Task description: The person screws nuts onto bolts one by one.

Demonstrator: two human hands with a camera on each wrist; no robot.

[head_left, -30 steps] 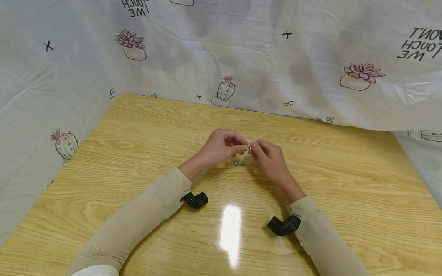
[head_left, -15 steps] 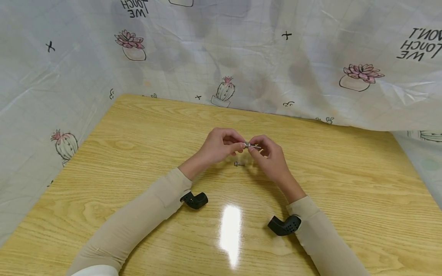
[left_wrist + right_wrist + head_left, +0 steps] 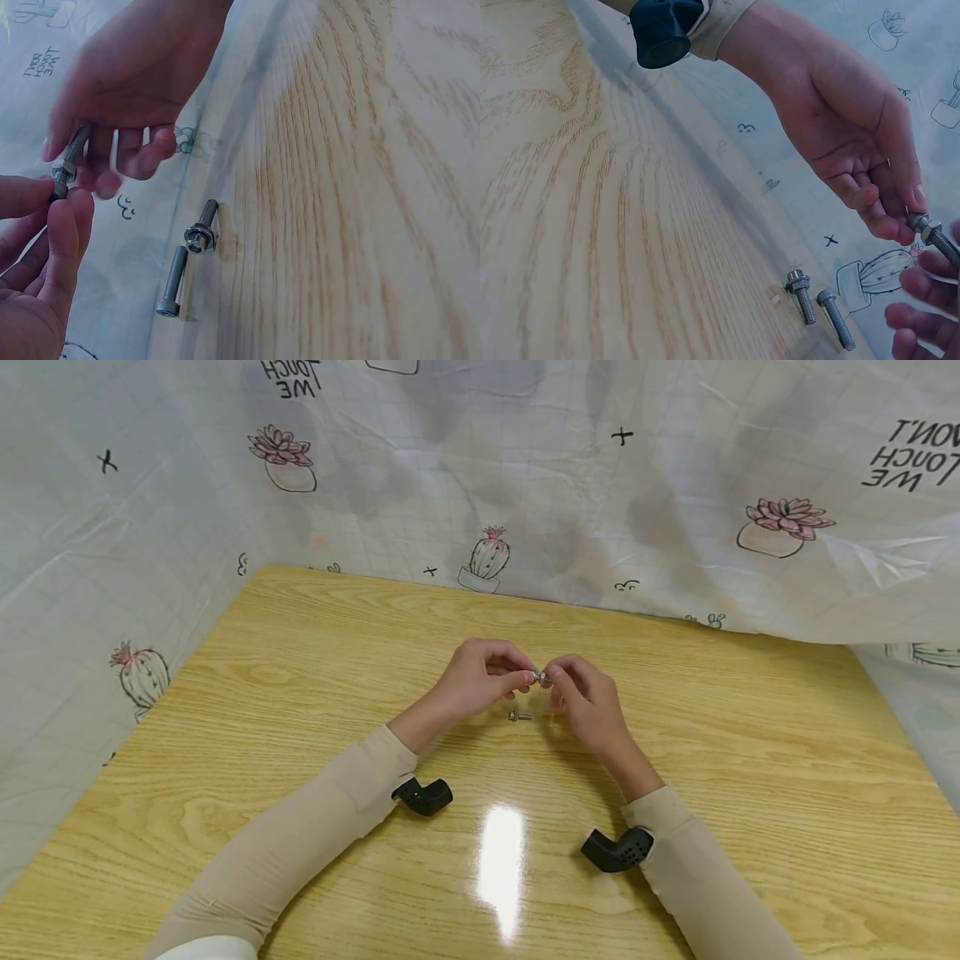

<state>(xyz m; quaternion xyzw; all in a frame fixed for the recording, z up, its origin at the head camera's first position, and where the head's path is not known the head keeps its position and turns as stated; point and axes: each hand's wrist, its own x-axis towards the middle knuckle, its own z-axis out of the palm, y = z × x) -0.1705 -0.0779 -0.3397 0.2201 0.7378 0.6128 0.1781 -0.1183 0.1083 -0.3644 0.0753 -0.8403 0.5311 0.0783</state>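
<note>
Left wrist: left grip [image 3: 49,281] pinches a bolt [image 3: 78,141] (nut [image 3: 64,170] on shank).

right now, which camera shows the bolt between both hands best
The left wrist view: the bolt and its nut sit inside the frame, thread plain, though the left hand covers part. The right wrist view shows it at the frame's right edge; in the head view it is tiny, partly hidden.

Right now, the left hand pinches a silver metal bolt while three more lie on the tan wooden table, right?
Not three: the left wrist view shows the left hand pinching a silver metal bolt while two more bolts lie on the tan wooden table.
</note>
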